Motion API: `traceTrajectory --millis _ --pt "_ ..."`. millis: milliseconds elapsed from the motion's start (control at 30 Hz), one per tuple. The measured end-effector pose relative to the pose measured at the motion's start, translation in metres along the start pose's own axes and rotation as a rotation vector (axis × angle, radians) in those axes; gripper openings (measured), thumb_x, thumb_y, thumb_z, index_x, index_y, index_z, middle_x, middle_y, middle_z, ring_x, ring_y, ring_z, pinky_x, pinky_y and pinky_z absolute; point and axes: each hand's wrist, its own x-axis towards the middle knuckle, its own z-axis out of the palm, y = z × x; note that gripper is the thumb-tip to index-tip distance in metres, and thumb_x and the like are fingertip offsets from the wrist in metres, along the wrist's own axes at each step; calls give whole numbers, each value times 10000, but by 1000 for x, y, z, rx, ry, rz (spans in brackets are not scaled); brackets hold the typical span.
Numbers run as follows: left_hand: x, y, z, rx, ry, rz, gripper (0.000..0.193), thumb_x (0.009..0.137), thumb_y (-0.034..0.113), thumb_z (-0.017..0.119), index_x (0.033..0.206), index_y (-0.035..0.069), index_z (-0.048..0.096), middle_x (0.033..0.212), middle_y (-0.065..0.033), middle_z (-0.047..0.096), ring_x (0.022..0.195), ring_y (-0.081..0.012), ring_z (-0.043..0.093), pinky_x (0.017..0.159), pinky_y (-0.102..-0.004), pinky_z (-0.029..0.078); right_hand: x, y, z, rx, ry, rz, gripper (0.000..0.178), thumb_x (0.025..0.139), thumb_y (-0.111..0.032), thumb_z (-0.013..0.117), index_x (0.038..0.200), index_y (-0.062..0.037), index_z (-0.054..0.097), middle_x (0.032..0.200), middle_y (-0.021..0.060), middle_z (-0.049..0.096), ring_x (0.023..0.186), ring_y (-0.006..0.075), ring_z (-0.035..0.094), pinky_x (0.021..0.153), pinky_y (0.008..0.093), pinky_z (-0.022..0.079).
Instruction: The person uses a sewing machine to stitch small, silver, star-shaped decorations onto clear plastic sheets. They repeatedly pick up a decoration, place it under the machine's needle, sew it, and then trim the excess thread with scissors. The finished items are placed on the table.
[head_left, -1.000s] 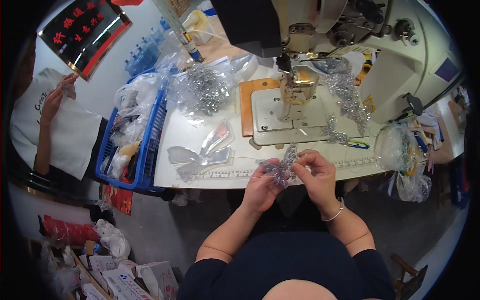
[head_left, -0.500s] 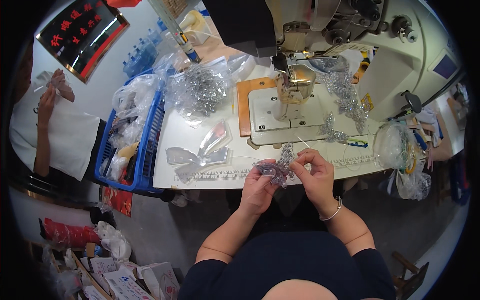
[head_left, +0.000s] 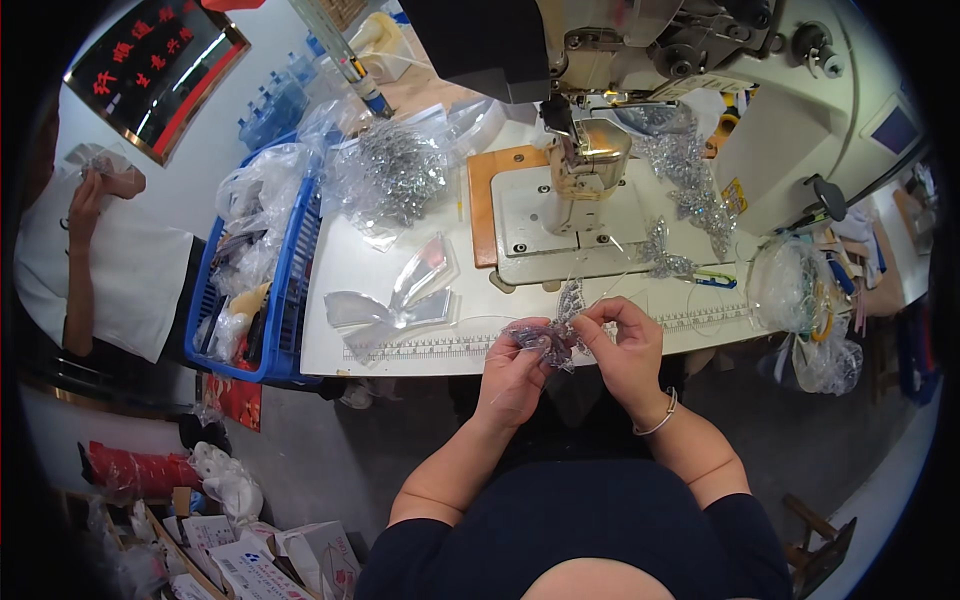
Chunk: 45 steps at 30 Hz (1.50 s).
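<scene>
Where fingers overlap, sequin trim [head_left: 557, 335] partly hidden; left hand [head_left: 515, 365], right hand [head_left: 625, 350] both pinching it.

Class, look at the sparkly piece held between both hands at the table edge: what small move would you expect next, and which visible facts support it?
Probably lift the sequinned piece forward onto the sewing machine's bed. The left hand and right hand both pinch it just off the white table, right in front of the machine, and similar glittery pieces already lie beside the needle.
</scene>
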Motion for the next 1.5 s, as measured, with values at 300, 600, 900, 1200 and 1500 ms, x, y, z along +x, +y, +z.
traceTrajectory --millis 300,600,900,1200,1500 --pt "1 0 -3 -30 5 -13 216 873 1 485 1086 25 516 1024 -123 588 944 -223 604 851 -357 500 1 1 4 -15 27 -24 96 758 -11 681 803 20 602 747 48 620 691 90 567 661 227 458" --pt "1 -2 -2 9 20 18 223 869 -14 474 1086 15 513 1027 -137 586 945 -234 606 844 -361 503 3 -4 5 -57 17 -41 85 752 -1 679 785 18 603 725 48 617 671 93 567 647 232 459" --pt "-1 -1 -2 -10 52 12 223 860 -17 480 1077 22 517 1006 -140 595 918 -246 616 831 -364 507 1 -1 4 -10 0 -12 88 753 -2 679 796 16 604 744 48 620 693 89 562 662 230 456" --pt "0 -3 -4 -5 53 5 212 862 1 496 1073 15 515 1003 -142 601 929 -248 617 819 -362 513 1 4 3 -1 7 -16 88 753 -5 680 803 13 608 746 49 626 698 97 568 663 238 457" --pt "4 1 -14 -139 -122 -28 306 841 7 477 1147 -5 494 1049 -154 586 987 -260 595 851 -367 490 2 -7 4 -385 44 -420 173 661 39 725 759 -27 599 704 83 601 670 207 593 619 301 475"
